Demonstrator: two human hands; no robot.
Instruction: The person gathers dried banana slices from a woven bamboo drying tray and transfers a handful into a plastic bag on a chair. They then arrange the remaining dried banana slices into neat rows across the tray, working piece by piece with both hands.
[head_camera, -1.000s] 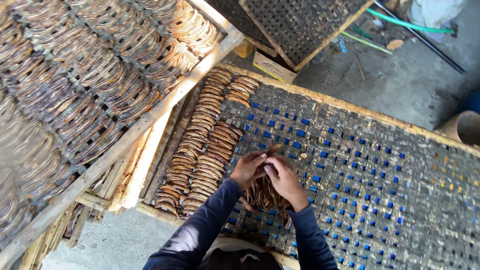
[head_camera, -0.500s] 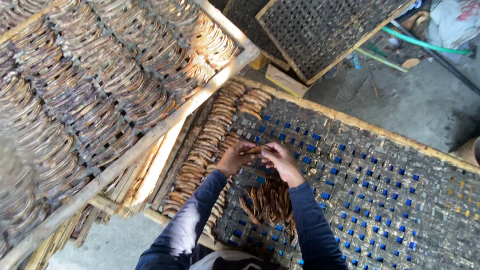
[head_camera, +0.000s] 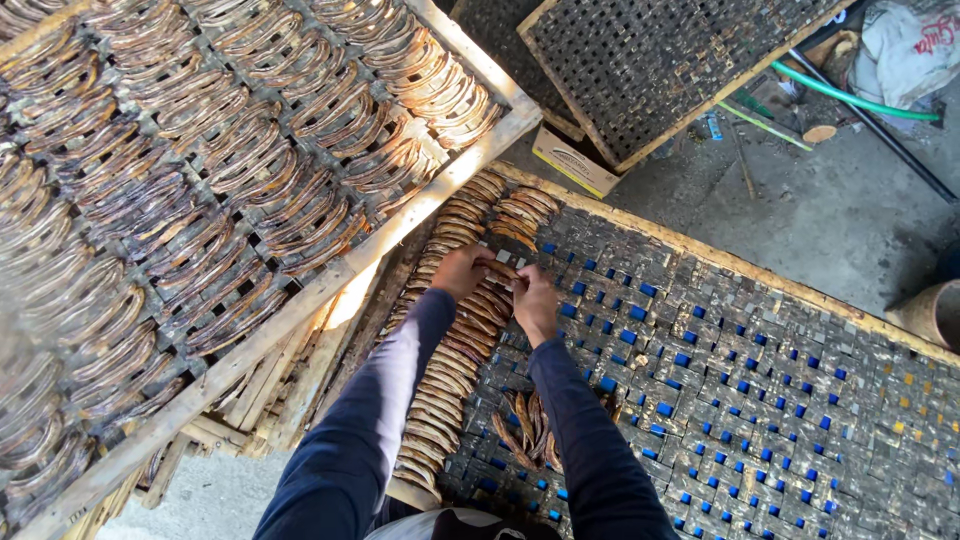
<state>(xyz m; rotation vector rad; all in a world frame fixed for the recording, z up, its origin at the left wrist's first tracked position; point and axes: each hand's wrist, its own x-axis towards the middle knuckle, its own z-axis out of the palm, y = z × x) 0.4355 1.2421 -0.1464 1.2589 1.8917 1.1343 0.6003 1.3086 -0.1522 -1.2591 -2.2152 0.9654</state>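
I look down at a woven drying rack (head_camera: 760, 400) with a wooden frame and blue gaps showing through its mesh. Two neat rows of brown dried fish (head_camera: 455, 340) run along its left edge. My left hand (head_camera: 462, 270) and my right hand (head_camera: 535, 303) meet over the upper part of those rows, fingers pinched on a small dried fish (head_camera: 500, 275) held between them. A loose pile of fish (head_camera: 528, 428) lies on the mesh below my right forearm. Both arms wear dark long sleeves.
A full rack of curved dried fish (head_camera: 200, 190) leans at the left, its wooden frame (head_camera: 330, 285) next to my left arm. An unfilled mesh rack (head_camera: 660, 60) stands at the top. A green hose (head_camera: 850, 100) and a small cardboard box (head_camera: 572, 162) lie on the concrete floor.
My hands have moved up and left from the loose fish pile to the laid rows. The pile now lies uncovered on the mesh. The camera has tilted closer.
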